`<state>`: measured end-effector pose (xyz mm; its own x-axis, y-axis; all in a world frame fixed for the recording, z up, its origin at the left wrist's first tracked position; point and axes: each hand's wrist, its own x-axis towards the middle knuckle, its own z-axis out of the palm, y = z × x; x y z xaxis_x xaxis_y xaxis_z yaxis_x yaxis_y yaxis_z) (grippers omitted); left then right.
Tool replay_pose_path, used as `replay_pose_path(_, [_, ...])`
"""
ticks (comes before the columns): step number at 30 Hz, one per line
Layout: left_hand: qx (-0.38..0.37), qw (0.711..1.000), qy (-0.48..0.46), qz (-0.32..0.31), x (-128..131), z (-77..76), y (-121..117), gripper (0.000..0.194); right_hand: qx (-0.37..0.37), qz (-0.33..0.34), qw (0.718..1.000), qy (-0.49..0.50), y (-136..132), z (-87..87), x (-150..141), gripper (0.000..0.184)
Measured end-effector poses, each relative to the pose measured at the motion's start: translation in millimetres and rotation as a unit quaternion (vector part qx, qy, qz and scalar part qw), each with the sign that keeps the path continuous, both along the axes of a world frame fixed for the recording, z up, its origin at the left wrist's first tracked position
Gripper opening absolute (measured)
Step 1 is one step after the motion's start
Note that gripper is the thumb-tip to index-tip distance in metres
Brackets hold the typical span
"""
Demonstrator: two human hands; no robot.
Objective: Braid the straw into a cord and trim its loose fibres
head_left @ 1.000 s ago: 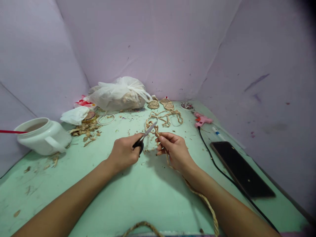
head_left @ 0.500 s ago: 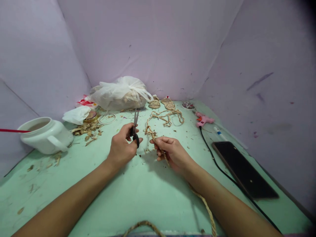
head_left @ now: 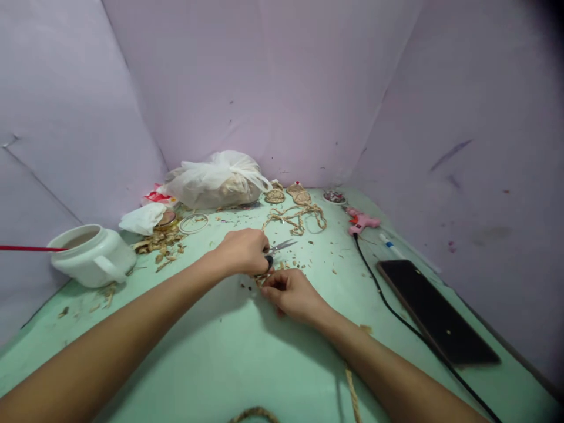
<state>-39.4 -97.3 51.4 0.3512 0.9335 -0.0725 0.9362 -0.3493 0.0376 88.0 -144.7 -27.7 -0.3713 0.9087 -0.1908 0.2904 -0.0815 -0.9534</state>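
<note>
My left hand (head_left: 245,251) is closed around the black handles of a pair of scissors (head_left: 282,245), whose metal blades point right and slightly away from me. Close below it, my right hand (head_left: 296,295) pinches a braided straw-coloured rope (head_left: 351,388), mostly hidden by the fingers. The rope runs back under my right forearm to the near table edge, where a curved piece shows. Beyond the scissors, more of the rope (head_left: 304,218) lies in loose loops on the green table. Whether the blades touch the rope, I cannot tell.
At left stand a white pot (head_left: 92,258) with a red stick and a pile of dry scraps (head_left: 158,242). A white plastic bag (head_left: 215,182) and woven pieces (head_left: 298,192) sit at the back. To the right are a pink glue gun (head_left: 362,222), its black cord and a phone (head_left: 436,311).
My left hand has turned and moved right, swinging the scissors from pointing away to pointing right. My right hand has drawn slightly nearer me, still pinching the rope.
</note>
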Motion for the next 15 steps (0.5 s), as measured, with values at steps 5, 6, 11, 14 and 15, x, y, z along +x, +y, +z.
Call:
replay_pose_path(5, [-0.002,0.995,-0.057,0.084,5.5,0.9,29.9,0.028,0.062,0.009,0.994,-0.095,-2.0,2.5,0.4,0.012])
replay_pose_path(6, [-0.02,0.995,-0.062,0.081,9.9,-3.9,31.1,0.027,0.079,0.007,0.991,-0.105,-2.4,3.0,0.2,0.012])
replay_pose_path(11, [-0.065,0.983,-0.148,0.085,28.2,-34.3,28.7,0.01,0.122,0.006,0.984,-0.132,-1.8,0.9,-0.6,0.013])
replay_pose_path(14, [-0.087,0.959,-0.255,0.087,18.3,-25.2,41.2,0.025,0.1,-0.013,0.986,-0.13,3.6,-3.4,2.1,0.012])
replay_pose_path(15, [-0.084,0.948,-0.293,0.093,10.7,-16.4,48.1,0.031,0.093,-0.026,0.988,-0.123,6.7,-4.6,4.0,0.013])
